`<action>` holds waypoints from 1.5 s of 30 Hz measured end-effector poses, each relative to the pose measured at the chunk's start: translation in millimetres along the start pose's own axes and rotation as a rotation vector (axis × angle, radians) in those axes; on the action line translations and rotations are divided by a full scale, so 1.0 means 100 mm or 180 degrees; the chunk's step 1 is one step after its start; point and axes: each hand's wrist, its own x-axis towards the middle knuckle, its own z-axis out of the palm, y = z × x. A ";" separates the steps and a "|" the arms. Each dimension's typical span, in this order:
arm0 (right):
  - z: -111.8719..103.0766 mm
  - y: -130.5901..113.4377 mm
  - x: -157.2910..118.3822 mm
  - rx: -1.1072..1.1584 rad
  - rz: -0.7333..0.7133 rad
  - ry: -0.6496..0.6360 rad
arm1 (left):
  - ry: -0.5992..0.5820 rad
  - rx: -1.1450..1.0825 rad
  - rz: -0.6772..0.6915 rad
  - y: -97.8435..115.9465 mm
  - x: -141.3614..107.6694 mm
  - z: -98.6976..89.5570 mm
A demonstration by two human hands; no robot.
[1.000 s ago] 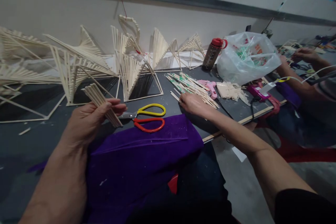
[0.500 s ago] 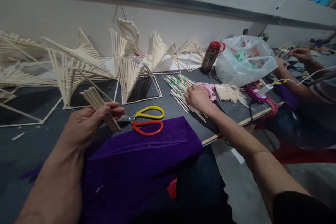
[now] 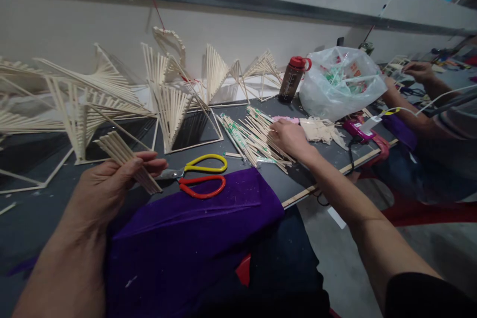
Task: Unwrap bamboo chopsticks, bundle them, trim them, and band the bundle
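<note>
From where I stand, the left hand (image 3: 117, 176) is clamped on a small bundle of pale wooden sticks (image 3: 115, 149), thumb across them and the bundle tilted. The right hand (image 3: 292, 138), well apart from it, rests among a loose heap of similar sticks (image 3: 257, 134), some in green-printed clear wrappers; its fingertips are hidden, so I can't tell whether they pinch any.

That heap looks the likeliest trouble: the sticks lie crosswise, so dragging one out could roll others toward the table edge. Just beyond the right hand, a pink glue gun (image 3: 288, 119) is partly hidden; if it's hot, a careless knuckle might get burned.

Scissors with one yellow and one red handle (image 3: 182, 173) lie between the hands, blades right by the left fingers. A tug on the purple cloth (image 3: 194, 223) below could shift them. Past the left hand, latticed pale stick frames (image 3: 84, 119) stand close; they look fragile, and a bump from the bundle might crack a joint. Loosening that thumb could also fan the sticks apart.
</note>
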 end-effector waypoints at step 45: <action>0.13 0.63 -0.04 -0.0270 0.0975 -0.0086 | 0.0254 0.0609 -0.0018 0.17 -0.15 0.13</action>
